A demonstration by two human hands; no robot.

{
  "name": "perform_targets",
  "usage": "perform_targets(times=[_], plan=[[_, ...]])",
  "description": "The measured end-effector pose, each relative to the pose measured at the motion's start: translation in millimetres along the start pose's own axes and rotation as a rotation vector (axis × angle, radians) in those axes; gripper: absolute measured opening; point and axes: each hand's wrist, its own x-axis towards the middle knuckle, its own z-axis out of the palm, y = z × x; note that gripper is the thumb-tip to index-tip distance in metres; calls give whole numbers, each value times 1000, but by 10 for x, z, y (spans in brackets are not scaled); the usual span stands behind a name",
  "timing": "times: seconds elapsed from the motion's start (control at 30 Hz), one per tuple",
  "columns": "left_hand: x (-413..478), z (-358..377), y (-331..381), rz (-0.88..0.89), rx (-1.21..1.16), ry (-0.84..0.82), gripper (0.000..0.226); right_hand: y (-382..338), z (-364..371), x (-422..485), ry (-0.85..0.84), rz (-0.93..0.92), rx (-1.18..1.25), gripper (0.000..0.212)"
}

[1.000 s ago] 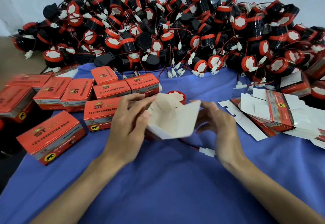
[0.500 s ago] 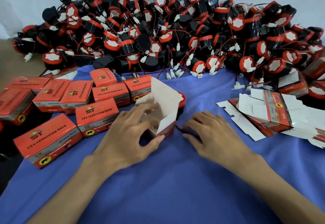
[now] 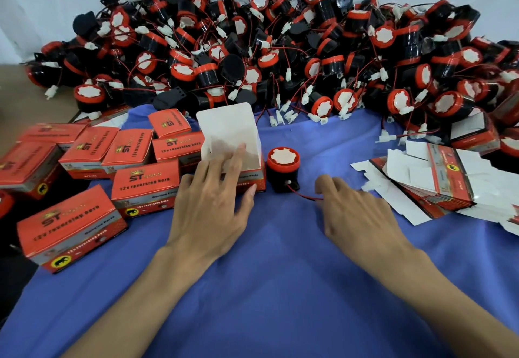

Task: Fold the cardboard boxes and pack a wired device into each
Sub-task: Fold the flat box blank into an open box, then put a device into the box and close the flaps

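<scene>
An orange open box (image 3: 229, 136) stands on the blue cloth, its white lid flap raised. My left hand (image 3: 213, 203) grips it, fingers reaching into the opening and thumb against the front wall. Just right of the box a black wired device (image 3: 282, 172) with an orange cap stands upright, apart from the box. Its red wire (image 3: 304, 195) runs right and disappears under the fingers of my right hand (image 3: 359, 214), which lies palm down on the cloth and covers the wire's end.
Several closed orange boxes (image 3: 144, 186) sit to the left. A stack of flat unfolded cartons (image 3: 438, 186) lies at the right. A big pile of black-and-orange devices (image 3: 280, 48) with wires fills the back, against a white wall.
The box, held in both hands a second ago, now stands on the cloth with its flap up. My right hand let go of it and dropped onto the wire. The device is now uncovered.
</scene>
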Motion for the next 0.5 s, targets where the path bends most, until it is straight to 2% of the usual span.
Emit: perform_targets(times=[0.1, 0.2, 0.23, 0.33, 0.5], plan=[[8, 16, -15, 1, 7, 28, 60, 10, -15, -12, 160, -80, 124, 34], [8, 20, -20, 13, -83, 45, 61, 28, -49, -32, 445, -290, 338, 47], [1, 14, -19, 24, -130, 49, 61, 18, -46, -37, 493, -354, 392, 47], [-30, 1, -7, 71, -224, 58, 57, -28, 7, -53, 525, -502, 508, 44], [-20, -19, 9, 73, -233, 27, 35, -12, 56, -112, 379, -679, 726, 46]])
